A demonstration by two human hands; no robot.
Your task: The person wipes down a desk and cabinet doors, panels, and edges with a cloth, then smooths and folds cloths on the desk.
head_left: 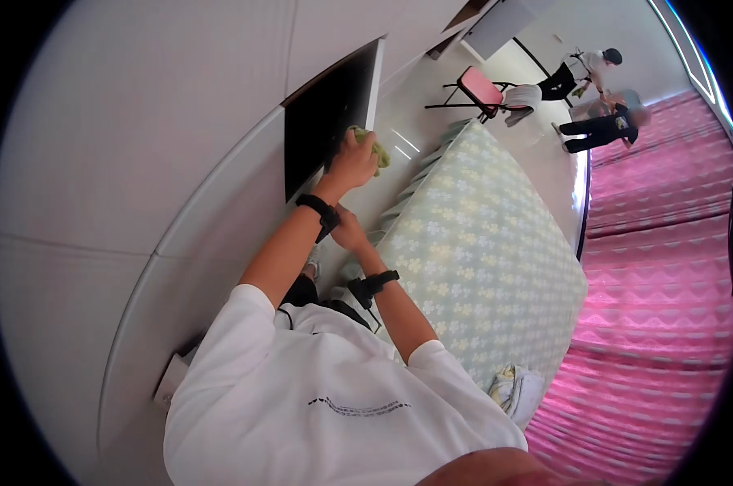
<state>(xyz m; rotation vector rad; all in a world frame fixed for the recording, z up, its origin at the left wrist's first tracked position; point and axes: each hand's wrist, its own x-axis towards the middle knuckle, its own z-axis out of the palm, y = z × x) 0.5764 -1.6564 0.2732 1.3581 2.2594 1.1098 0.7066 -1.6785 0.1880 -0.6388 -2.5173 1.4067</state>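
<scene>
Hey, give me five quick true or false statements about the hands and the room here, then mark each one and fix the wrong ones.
1. The left hand holds a green cloth. True.
2. Nothing is worn on either wrist. False: each has a black band.
3. A chair with pink padding stands near the far end of the patterned cover. True.
4. The pattern on that cover is stripes. False: it shows flowers.
5. A person in dark clothes is near the pink curtains. True.
</scene>
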